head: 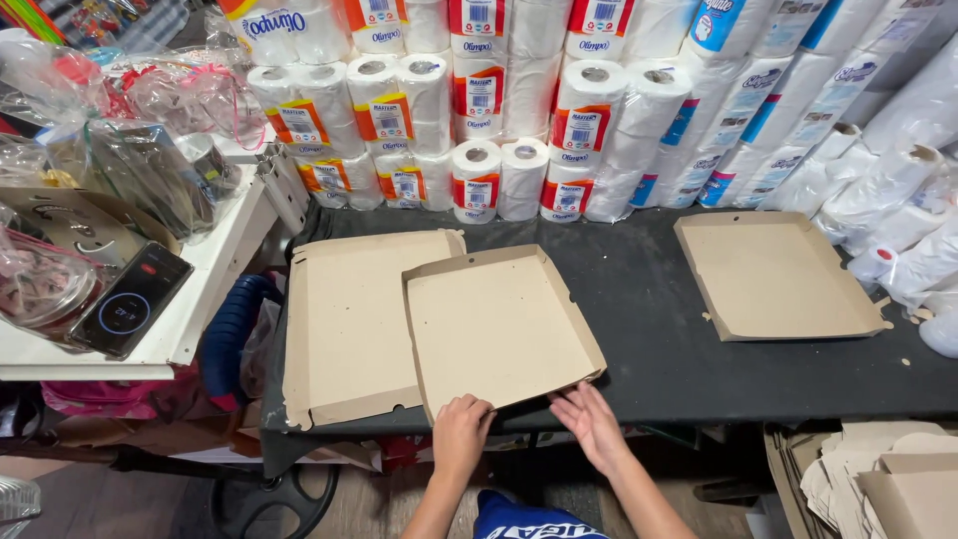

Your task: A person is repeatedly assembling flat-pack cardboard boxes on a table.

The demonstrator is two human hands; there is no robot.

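A shallow brown cardboard box tray (499,329), roughly square with low raised walls, lies open side up on the black table (659,329), near its front edge. It is turned a little out of line with the table: its near corner points toward the person and its sides run diagonally, so it shows no clear long axis. Its left part overlaps a larger flat cardboard sheet (349,319) that lies beneath it.

The left hand (461,431) is curled over the tray's near left edge, fingers bent around the rim, gripping it. The right hand (591,424) lies flatter, fingers stretched toward the near right edge of the tray; it touches or almost touches the rim, and I cannot tell whether it grips.

Well apart on the right of the table lies a second cardboard tray (773,274), also open side up. Behind the table rises a wall of wrapped paper rolls (499,110). To the left, on a white shelf (200,299), lies a dark phone (130,299) beside clear plastic bags (130,150). More folded cardboard pieces (878,479) are stacked low at the right.
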